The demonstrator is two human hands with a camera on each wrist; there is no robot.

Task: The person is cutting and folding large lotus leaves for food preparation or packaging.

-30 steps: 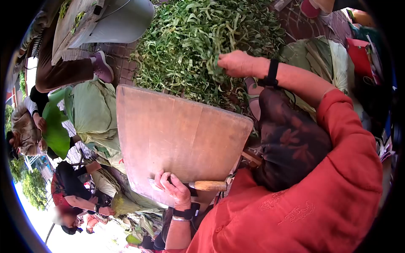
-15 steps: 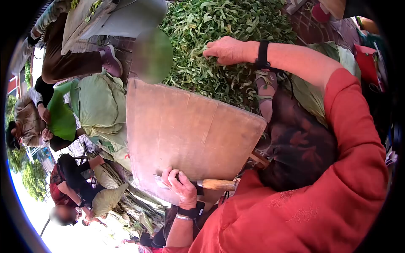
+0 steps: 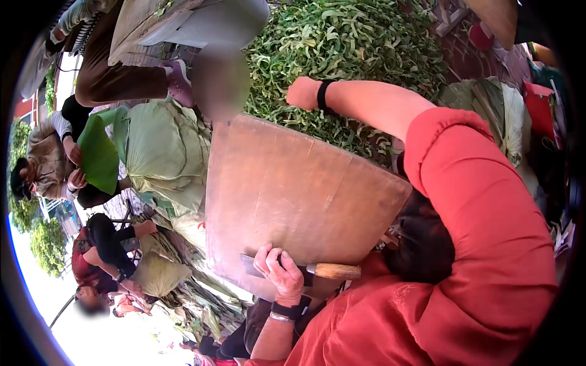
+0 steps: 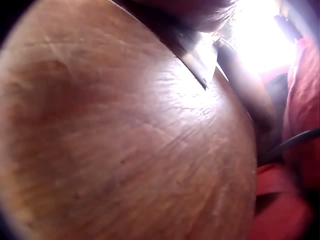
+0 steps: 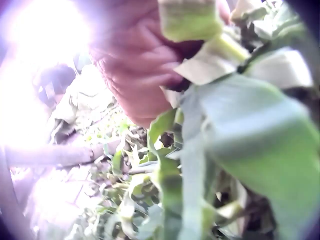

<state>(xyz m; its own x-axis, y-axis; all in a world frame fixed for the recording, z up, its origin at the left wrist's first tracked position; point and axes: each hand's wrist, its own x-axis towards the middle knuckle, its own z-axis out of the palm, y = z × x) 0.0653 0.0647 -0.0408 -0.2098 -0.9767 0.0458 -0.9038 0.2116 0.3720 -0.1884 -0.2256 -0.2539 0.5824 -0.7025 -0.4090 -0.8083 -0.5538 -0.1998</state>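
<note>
Since a second ago the right hand (image 3: pixel 303 93) has slid along the heap of cut leaves (image 3: pixel 348 43) toward the far edge of the cutting board (image 3: pixel 293 189).

Head view: one board, one knife (image 3: pixel 332 270), one heap. The left hand (image 3: pixel 282 271) curls round the knife at the board's near edge. The hands are well apart, with the right arm stretched out.

Left wrist view: only the bare board (image 4: pixel 125 150) with the blade (image 4: pixel 192 55) against it.

Right wrist view: it alone shows the right hand's fingers (image 5: pixel 135 80) clamped on leaf strips (image 5: pixel 225 130).

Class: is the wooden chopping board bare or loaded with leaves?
Bare: the chopping board shows only wood; the knife lies at its edge under the left hand. The leaf strips lie heaped beyond it.
</note>
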